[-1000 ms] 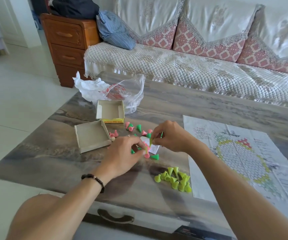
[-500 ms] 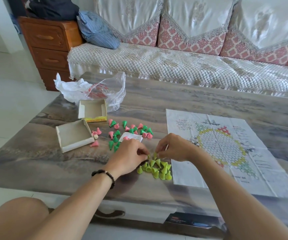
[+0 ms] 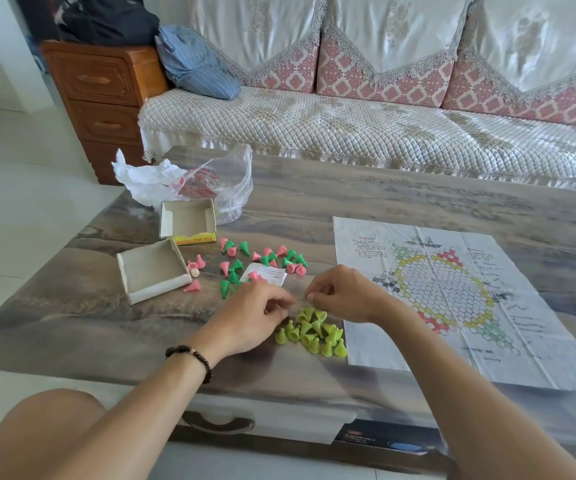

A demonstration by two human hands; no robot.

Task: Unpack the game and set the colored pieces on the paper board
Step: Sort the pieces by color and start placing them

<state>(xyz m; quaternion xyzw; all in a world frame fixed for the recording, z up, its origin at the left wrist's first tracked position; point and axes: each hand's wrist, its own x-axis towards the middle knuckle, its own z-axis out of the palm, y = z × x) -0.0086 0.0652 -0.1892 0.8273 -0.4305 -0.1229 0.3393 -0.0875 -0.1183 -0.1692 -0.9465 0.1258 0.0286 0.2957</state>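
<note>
Lime-green plastic cone pieces lie heaped on the marbled grey tabletop, touching the near-left edge of the creased paper board with its hexagon star. Just above the heap both hands meet — left hand and right hand, fingers curled, fingertips pinched together; what they grip I cannot tell. Pink and dark-green cones scatter left of the board, beside two open cardboard box halves.

A quilted sofa faces the marbled coffee table; a wooden drawer chest stands on pale floor tiles.
</note>
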